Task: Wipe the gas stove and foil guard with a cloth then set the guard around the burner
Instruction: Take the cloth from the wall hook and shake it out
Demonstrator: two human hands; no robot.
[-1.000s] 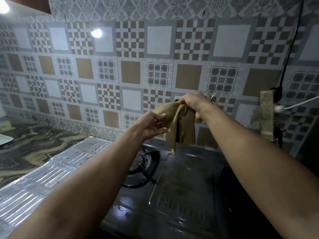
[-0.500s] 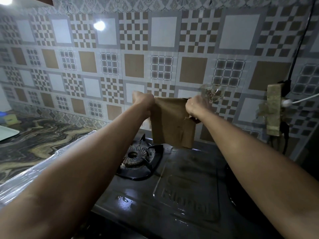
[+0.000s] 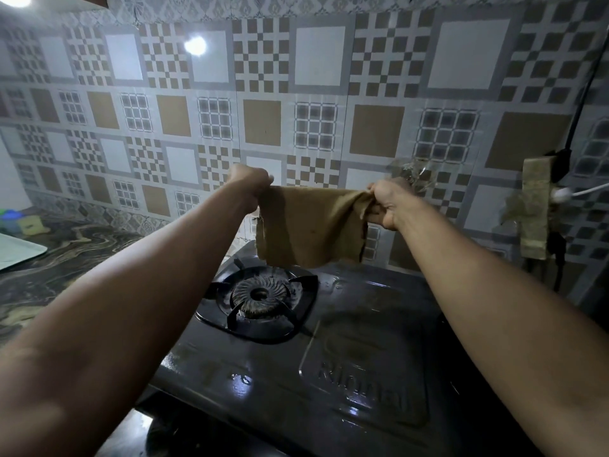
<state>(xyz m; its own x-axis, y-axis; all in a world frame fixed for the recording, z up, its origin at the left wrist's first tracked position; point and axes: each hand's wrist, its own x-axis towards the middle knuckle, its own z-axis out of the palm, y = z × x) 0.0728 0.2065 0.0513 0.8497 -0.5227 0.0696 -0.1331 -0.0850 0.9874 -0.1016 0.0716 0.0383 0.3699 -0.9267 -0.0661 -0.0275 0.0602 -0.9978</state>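
Fingers of my left hand [image 3: 249, 184] are curled tight, pinching the top left corner of the cloth [image 3: 311, 225]; the right hand [image 3: 386, 206] does the same at the top right corner, its fingers bunched round a gathered fold. The cloth hangs spread flat between them, tan-brown with a frayed right edge (its lower hem hangs above the stove's back edge, apart from it as far as I can tell). Below, the burner [image 3: 260, 296] sits in its black grate near the back left corner of the dark, glossy gas stove [image 3: 362, 374], which shows wet glints near its front edge. Behind stands a patterned tile wall [image 3: 316, 94]; a marbled countertop [image 3: 66, 258] lies left.
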